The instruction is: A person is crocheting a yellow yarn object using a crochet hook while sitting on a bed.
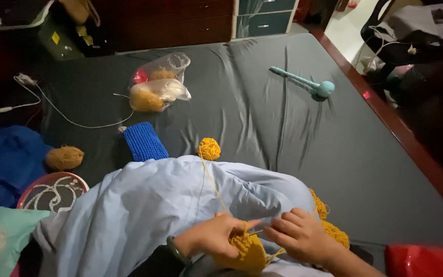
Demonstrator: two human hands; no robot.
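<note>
Counting first, I found two loose balls of yarn on the bed (293,118): one mustard ball (209,149) near the middle of the dark sheet, just past my covered knee, and one tan ball (64,157) toward the left edge. One blue knitted piece (144,141) lay between them. One clear plastic bag (159,84) holding more yarn sat toward the far edge, and one teal long-handled tool (306,82) lay toward the far right corner. One white cable (57,113) ran across the far left part of the sheet. One pale blue cloth (155,205) covered my lap at the near edge.

One piece of mustard crochet work (246,252) was in hand, at the near edge over my lap. My left hand (216,237) was closed around its upper edge, forefinger extended toward the right. My right hand (299,235) had its fingers curled inward, pinching the slender hook (258,232) against the work; both hands touched the piece. One strand of yarn (212,182) ran from the mustard ball across the pale blue cloth to my left hand. More mustard work (329,225) bunched just beyond my right hand. One dark band (176,250) was on my left wrist.
</note>
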